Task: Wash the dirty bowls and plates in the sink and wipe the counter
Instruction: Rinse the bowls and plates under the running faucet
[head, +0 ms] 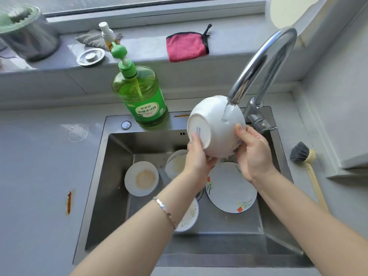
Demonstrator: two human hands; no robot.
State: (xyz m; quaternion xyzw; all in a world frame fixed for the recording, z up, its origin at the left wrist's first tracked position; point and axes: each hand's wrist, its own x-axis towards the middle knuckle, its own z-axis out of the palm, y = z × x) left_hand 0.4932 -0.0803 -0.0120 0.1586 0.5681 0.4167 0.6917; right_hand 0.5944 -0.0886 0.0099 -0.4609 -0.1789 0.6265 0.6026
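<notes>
Desk: grey and cropped on both sides. We can make out a red streak on the left and a dried water ring further back.
Sink: steel, set into the desk. A good chunk of its floor sits behind our forearms.
Faucet: curved chrome and running, with the water landing on the held bowl's outer wall.
Soap bottle: green pump bottle on the sink's back ledge, left of the faucet.
Metal can: on the sill top left, blurry and cut off.
White bowl: up over the sink right under the spout, tipped so its foot faces us. The inside faces away, so no idea how clean it is.
Floral plate: flat on the sink floor below that bowl, with its top edge hidden by our hands.
Left hand: reaches up from lower left with the thumb on the bowl's foot. The fingers are curled under the bowl and mostly out of sight.
Right hand: its back is toward us and the thumb is on the bowl's side. The fingers wrap round the far rim and are hidden.
Small bowl: upright on the left of the sink floor, with brownish residue inside.
Second bowl: leaning behind the left hand. Only a smeared slice shows.
Speckled dish: peeks out from under the left forearm. We can't tell if it's a plate or a bowl.
Pink cloth: on the sill.
Brush: lying on the desk right of the sink.
</notes>
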